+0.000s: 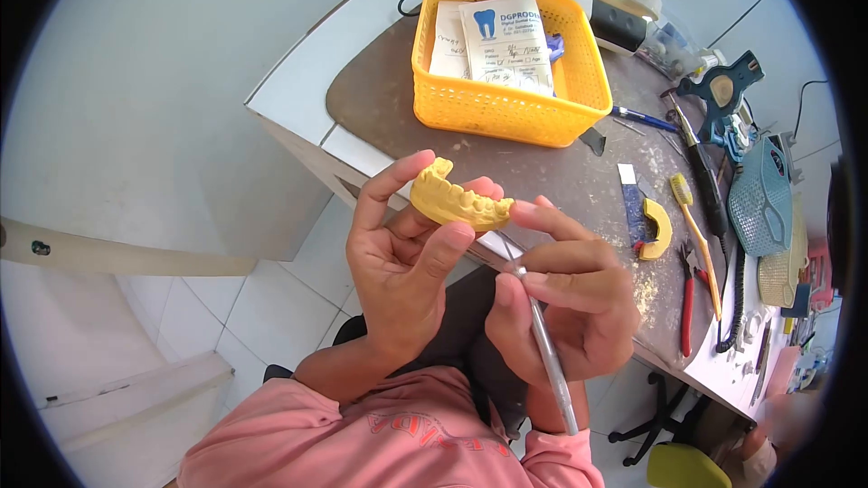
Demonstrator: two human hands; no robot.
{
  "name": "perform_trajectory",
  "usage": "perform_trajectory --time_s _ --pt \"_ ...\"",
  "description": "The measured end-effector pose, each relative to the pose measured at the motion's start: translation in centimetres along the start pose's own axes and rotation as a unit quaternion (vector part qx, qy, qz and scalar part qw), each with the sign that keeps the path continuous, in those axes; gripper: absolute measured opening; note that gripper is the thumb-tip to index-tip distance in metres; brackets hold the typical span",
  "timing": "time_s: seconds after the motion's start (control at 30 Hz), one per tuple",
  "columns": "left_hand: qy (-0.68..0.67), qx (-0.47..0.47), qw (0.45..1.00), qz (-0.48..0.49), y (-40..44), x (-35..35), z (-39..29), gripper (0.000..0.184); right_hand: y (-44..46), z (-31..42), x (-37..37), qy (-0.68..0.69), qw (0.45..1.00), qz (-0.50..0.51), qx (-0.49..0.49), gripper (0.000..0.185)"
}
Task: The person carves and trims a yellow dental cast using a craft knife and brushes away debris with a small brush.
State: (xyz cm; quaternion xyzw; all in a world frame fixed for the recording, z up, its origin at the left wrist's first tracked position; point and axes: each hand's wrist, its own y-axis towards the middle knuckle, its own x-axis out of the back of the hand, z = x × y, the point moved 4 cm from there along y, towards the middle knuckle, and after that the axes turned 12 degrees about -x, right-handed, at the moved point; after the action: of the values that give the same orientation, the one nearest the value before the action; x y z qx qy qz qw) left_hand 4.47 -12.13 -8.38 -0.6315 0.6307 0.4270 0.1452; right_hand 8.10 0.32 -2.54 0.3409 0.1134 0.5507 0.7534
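A yellow dental cast point(457, 202), with a row of teeth along its upper edge, is held up in front of me. My left hand point(398, 258) grips it between thumb and fingers from the left and below. In my right hand point(570, 298) is a slim metal scalpel handle point(550, 357), held like a pen, its narrow tip pointing up toward the cast's underside. The right index fingertip rests at the cast's right end. Whether the tool tip touches the cast I cannot tell.
Beyond my hands stands a yellow basket point(506, 113) with paper forms point(506, 41). To the right on the bench lie a yellow arch piece point(655, 229), a toothbrush point(696, 230), red-handled pliers point(688, 307) and a black handpiece point(708, 185). Yellow crumbs dot the bench edge.
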Motion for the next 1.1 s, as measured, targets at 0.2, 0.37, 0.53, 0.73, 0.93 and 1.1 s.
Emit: perform_trajectory --time_s 0.2,0.37,0.53,0.73,0.93,1.1 --pt "0.014 -0.005 1.0 -0.001 -0.16 0.08 0.14 0.057 -0.1 -0.83 -0.39 -0.01 0.999 0.017 0.026 0.021" --pt "0.021 -0.022 1.0 0.006 -0.34 0.12 0.25 0.056 0.05 -0.51 -0.52 -0.034 0.999 0.011 0.033 0.022" --pt "0.004 -0.026 1.0 0.007 -0.39 -0.02 0.17 0.056 0.12 -0.35 -0.6 -0.044 0.998 0.01 0.031 0.022" --pt "0.003 -0.039 0.999 0.023 -0.41 0.17 0.27 0.057 0.13 -0.37 -0.73 -0.049 0.998 0.001 0.027 0.022" --pt "0.005 -0.034 0.999 0.012 -0.42 0.09 0.22 0.058 0.1 -0.54 -0.83 -0.04 0.998 -0.03 0.031 0.021" --pt "0.006 -0.03 0.999 0.011 -0.36 0.06 0.17 0.057 0.02 -0.52 -0.83 -0.045 0.998 -0.035 0.033 0.021"
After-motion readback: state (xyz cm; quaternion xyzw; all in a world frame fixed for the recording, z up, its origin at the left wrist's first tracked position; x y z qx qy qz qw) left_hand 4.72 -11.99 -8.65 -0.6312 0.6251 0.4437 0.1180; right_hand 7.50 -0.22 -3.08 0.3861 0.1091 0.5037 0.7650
